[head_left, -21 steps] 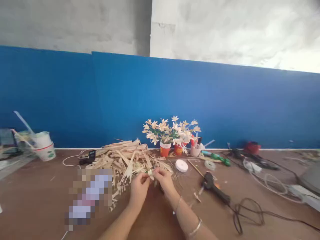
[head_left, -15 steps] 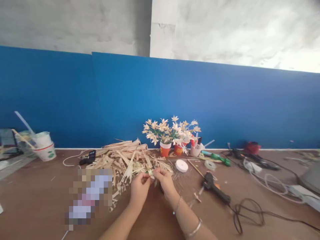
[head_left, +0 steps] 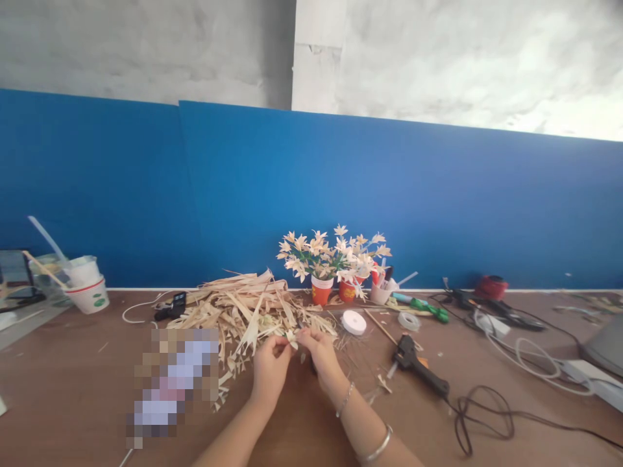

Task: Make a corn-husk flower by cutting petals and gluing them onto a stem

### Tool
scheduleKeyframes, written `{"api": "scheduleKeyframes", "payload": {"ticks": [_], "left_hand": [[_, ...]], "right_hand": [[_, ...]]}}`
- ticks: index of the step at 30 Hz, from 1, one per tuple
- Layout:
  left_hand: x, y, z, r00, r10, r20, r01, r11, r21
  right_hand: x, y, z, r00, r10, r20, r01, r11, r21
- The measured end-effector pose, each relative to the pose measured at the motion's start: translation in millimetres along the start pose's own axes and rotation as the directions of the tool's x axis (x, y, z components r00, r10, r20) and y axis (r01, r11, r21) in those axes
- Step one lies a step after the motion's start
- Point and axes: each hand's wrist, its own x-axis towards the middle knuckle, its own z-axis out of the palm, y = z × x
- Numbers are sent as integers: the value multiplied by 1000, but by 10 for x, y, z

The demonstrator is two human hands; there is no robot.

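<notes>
Between my fingertips is a small pale flower point(head_left: 292, 338) that looks made of dried husk. My left hand point(head_left: 270, 364) pinches it from the left side. From the right, my right hand point(head_left: 318, 355) is closed on its other edge, thumb and forefinger together. Just beyond both hands spreads a heap of dried husk strips point(head_left: 243, 305). Finished-looking husk flowers point(head_left: 318, 250) on green stems stand in orange-and-white paper cups point(head_left: 320, 292) behind the heap.
A black glue gun point(head_left: 419, 366) with a looped cord lies to the right. Nearby are a white ribbon roll point(head_left: 354, 322), a tape roll point(head_left: 409, 321) and green-handled scissors point(head_left: 431, 310). A blurred-out phone-like object point(head_left: 172, 383) lies left, and a white cup point(head_left: 87, 293) stands far left.
The flower between my fingers has turned slightly and its petals face me more. Both hands have stayed almost in the same place.
</notes>
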Motion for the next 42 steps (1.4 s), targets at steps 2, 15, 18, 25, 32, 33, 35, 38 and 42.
{"api": "scheduleKeyframes", "payload": {"ticks": [2,15,18,25,32,33,35,38,42], "left_hand": [[-1,4,0,1000,-14,9,14,1000,-14],[40,-68,9,996,-21,89,29,995,-94],[44,-92,25,992,-47,115,64,987,-147],[30,-73,57,971,-125,202,174,953,-249],[-6,18,51,960,-120,252,186,948,-258],[-11,32,48,958,-123,258,192,946,-262],[-19,53,44,955,-130,267,203,941,-270],[-25,68,42,955,-150,256,222,934,-281],[-29,81,40,959,-162,234,229,927,-297]], "right_hand": [[1,7,-4,1000,8,4,-8,1000,6],[35,63,-36,999,32,19,-32,999,32],[63,103,-62,999,41,10,-42,998,54],[105,98,-130,997,76,6,-76,989,125],[101,61,-149,995,88,51,-95,984,151],[97,60,-149,995,87,55,-95,984,152],[95,66,-151,995,84,54,-92,984,155],[111,92,-161,995,85,43,-91,983,157],[141,107,-172,996,88,24,-90,983,157]]}}
